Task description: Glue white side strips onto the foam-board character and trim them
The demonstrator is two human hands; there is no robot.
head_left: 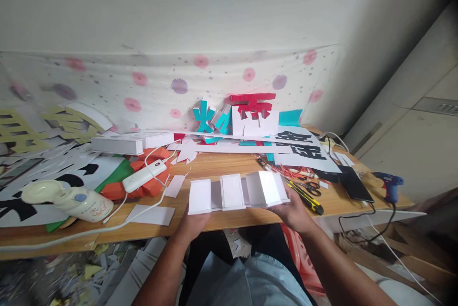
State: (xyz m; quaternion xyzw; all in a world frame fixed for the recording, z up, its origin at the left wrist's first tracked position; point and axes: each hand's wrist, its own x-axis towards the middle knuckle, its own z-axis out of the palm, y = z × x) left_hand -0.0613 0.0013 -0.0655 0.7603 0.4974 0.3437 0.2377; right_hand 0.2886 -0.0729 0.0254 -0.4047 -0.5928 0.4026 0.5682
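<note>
A white three-dimensional piece of foam board or card (232, 194), with several box-like blocks along it, is held level over the table's front edge. My left hand (195, 224) grips its left end from below, fingers mostly hidden beneath it. At the other end, my right hand (294, 209) is closed around the lower right corner. Just right of that hand lie a yellow and black utility knife (306, 198) and dark scissors (312, 187). White card scraps (152, 214) rest on the wood to the left.
A blue glue gun (391, 186) stands at the table's right end near a black phone (354, 184). On the left are a white power strip (145, 176), its cord, and a cream bottle (80, 201). Cut-out red (253, 101) and teal characters (203, 117) lean at the back.
</note>
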